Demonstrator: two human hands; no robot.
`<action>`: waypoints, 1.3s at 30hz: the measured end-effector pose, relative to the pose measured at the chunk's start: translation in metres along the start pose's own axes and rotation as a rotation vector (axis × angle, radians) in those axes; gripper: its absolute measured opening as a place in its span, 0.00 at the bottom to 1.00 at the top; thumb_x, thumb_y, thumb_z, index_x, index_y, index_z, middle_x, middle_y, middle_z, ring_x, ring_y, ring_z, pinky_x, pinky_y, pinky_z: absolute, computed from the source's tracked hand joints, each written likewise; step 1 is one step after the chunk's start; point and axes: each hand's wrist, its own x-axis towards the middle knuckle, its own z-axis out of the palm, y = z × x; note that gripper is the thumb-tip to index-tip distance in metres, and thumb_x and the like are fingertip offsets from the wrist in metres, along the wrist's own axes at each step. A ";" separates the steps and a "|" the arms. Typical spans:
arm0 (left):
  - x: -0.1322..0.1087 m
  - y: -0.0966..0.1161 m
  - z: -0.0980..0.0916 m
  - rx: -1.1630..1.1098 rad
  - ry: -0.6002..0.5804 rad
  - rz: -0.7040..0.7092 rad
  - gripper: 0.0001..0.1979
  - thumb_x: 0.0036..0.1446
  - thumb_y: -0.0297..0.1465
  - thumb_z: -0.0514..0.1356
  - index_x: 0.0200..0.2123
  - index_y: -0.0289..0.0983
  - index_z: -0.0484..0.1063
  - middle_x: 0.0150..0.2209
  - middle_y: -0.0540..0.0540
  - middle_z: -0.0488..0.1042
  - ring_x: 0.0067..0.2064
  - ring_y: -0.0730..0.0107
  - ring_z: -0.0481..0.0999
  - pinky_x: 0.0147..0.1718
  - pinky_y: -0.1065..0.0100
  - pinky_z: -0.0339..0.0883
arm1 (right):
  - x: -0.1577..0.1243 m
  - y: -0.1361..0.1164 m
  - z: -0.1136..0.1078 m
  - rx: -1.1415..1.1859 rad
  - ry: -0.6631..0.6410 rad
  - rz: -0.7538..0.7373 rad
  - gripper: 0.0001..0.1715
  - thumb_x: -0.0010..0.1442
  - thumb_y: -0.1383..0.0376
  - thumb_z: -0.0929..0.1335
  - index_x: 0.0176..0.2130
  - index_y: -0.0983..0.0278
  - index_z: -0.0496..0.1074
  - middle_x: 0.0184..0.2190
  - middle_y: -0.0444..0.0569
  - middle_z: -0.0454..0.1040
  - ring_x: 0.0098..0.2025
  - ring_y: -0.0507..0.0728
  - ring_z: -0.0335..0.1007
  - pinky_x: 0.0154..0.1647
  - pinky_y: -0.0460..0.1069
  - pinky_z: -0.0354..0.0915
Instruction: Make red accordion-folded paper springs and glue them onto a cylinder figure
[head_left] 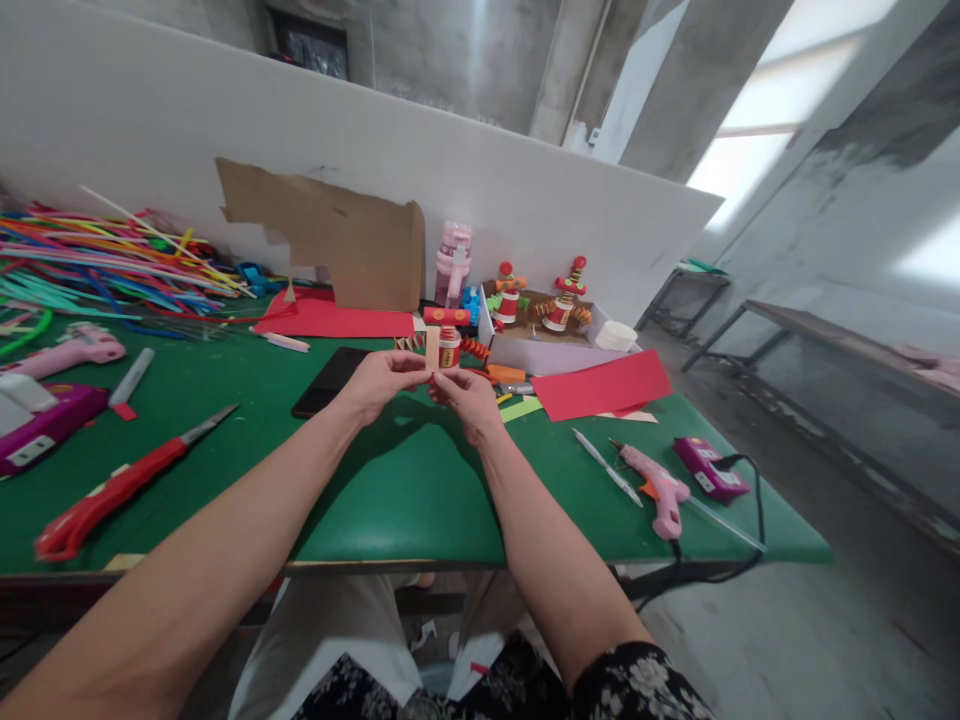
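Note:
My left hand [381, 383] and my right hand [468, 396] meet over the middle of the green table [390, 480]. Both pinch a small tan paper strip [433, 347] that stands upright between the fingertips. Just behind the strip sits a small red craft figure [448, 338] with a red roll on top and an orange zigzag paper arm. A black phone [330, 381] lies flat to the left of my left hand.
A white box [525, 350] with two finished red figures stands behind. Red paper sheets [604, 386], a pink glue gun [657, 488], a pen [606, 466], a red utility knife [120, 485], colored straws [97, 265] and a cardboard piece [337, 240] surround the work spot.

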 end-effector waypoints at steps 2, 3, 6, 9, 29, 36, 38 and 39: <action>0.000 0.000 0.000 0.006 0.014 0.009 0.22 0.28 0.40 0.75 0.28 0.35 0.78 0.27 0.47 0.77 0.29 0.70 0.71 0.32 0.66 0.64 | 0.000 0.000 0.000 -0.004 -0.012 0.006 0.19 0.40 0.56 0.79 0.28 0.65 0.76 0.21 0.42 0.75 0.25 0.50 0.71 0.34 0.48 0.70; 0.000 0.001 0.000 0.010 0.015 0.013 0.22 0.28 0.40 0.75 0.28 0.35 0.78 0.26 0.47 0.76 0.29 0.70 0.71 0.32 0.66 0.64 | 0.000 0.000 0.000 -0.004 -0.016 0.007 0.18 0.41 0.56 0.79 0.28 0.65 0.76 0.21 0.43 0.75 0.25 0.50 0.71 0.34 0.48 0.70; 0.000 0.002 0.000 0.025 -0.014 0.033 0.21 0.29 0.42 0.74 0.27 0.35 0.78 0.27 0.47 0.77 0.29 0.70 0.71 0.32 0.66 0.64 | 0.000 -0.001 0.001 -0.004 -0.003 0.013 0.17 0.42 0.57 0.79 0.28 0.65 0.76 0.21 0.43 0.75 0.25 0.50 0.71 0.34 0.48 0.70; 0.000 0.001 0.000 0.056 -0.033 0.070 0.21 0.30 0.44 0.73 0.28 0.36 0.78 0.28 0.46 0.78 0.29 0.69 0.71 0.33 0.66 0.65 | 0.000 -0.001 0.001 -0.010 0.021 0.036 0.17 0.42 0.57 0.78 0.28 0.65 0.76 0.21 0.43 0.75 0.25 0.51 0.72 0.34 0.49 0.70; -0.008 0.019 -0.011 0.539 -0.175 0.445 0.11 0.50 0.42 0.63 0.32 0.44 0.81 0.36 0.44 0.82 0.40 0.59 0.78 0.45 0.63 0.67 | -0.003 -0.014 -0.003 0.109 0.008 0.185 0.11 0.43 0.61 0.76 0.25 0.65 0.75 0.21 0.43 0.73 0.24 0.50 0.69 0.30 0.46 0.68; -0.006 0.018 -0.011 0.442 -0.163 0.367 0.16 0.51 0.44 0.63 0.37 0.41 0.82 0.40 0.43 0.82 0.43 0.57 0.78 0.47 0.61 0.68 | -0.005 -0.016 -0.005 -0.020 0.018 0.077 0.15 0.38 0.61 0.77 0.27 0.64 0.75 0.23 0.42 0.74 0.25 0.49 0.68 0.32 0.46 0.66; -0.004 0.017 -0.012 0.395 -0.147 0.292 0.19 0.51 0.46 0.63 0.40 0.39 0.81 0.42 0.42 0.82 0.44 0.57 0.78 0.48 0.60 0.68 | -0.005 -0.016 -0.004 -0.086 0.062 0.023 0.13 0.40 0.61 0.77 0.26 0.64 0.75 0.22 0.41 0.74 0.25 0.49 0.68 0.32 0.47 0.66; -0.003 0.017 -0.013 0.378 -0.147 0.255 0.20 0.51 0.46 0.63 0.40 0.39 0.81 0.42 0.42 0.82 0.44 0.57 0.78 0.48 0.60 0.68 | -0.005 -0.016 -0.003 -0.111 0.074 0.000 0.12 0.40 0.62 0.77 0.26 0.64 0.75 0.22 0.41 0.74 0.25 0.50 0.68 0.33 0.47 0.67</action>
